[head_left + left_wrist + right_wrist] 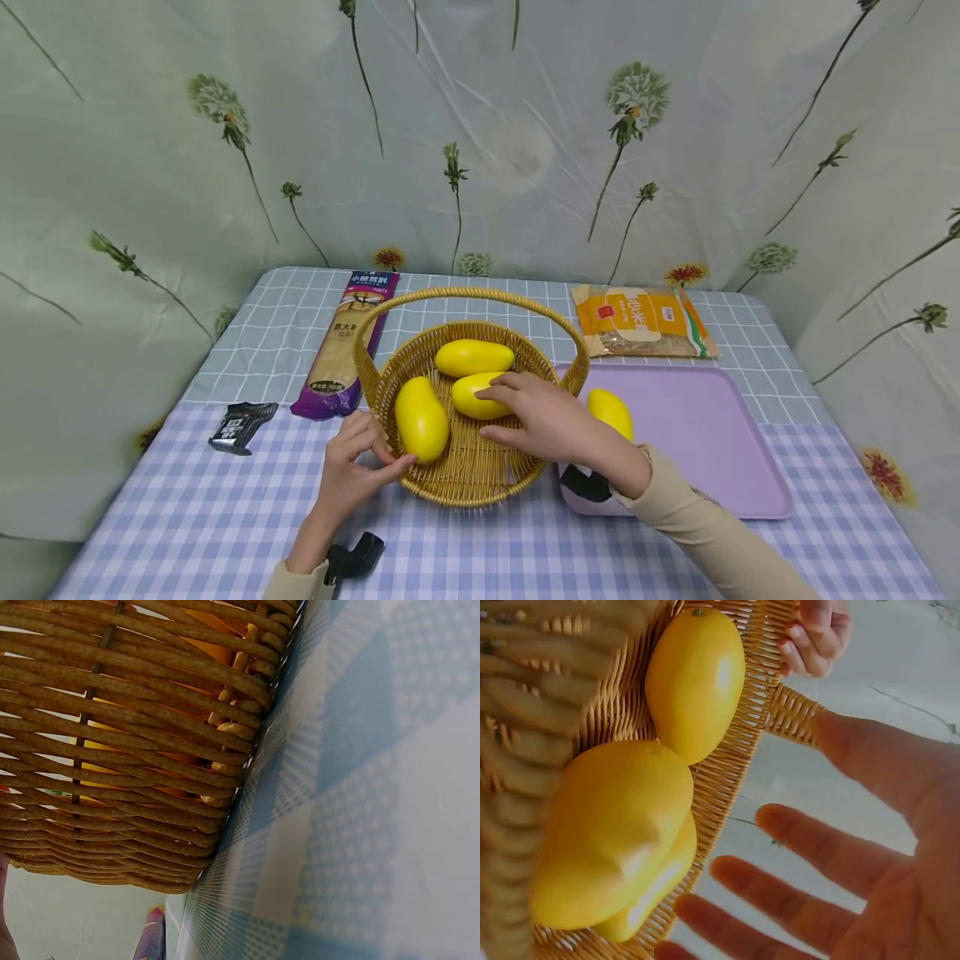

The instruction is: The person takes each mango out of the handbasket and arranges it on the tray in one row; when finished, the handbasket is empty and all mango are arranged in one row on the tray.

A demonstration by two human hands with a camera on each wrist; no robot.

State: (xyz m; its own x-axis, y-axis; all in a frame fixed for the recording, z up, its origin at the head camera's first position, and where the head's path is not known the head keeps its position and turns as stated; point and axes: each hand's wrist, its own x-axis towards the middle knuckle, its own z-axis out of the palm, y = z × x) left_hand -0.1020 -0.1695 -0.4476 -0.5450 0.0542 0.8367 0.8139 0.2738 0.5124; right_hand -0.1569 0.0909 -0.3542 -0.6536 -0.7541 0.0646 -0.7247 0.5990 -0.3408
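Note:
A round wicker basket (465, 492) with a tall arched handle holds three yellow mangoes: one at the left (422, 421), one at the back (474, 357) and one in the middle (468, 398). My left hand (352, 462) grips the basket's left rim, fingers and thumb around the edge. Over the basket's right side is my right hand (543, 417), its fingers spread above the middle mango. The right wrist view shows that palm (900, 900) holding nothing, beside the mangoes. Woven basket wall (127, 757) fills much of the left wrist view.
Another mango (611, 412) lies on the purple tray (712, 442) at the right, partly behind my right arm. A pasta packet (337, 350) lies left of the basket, a small black packet (240, 427) farther left. An orange grain bag (643, 322) lies behind the tray.

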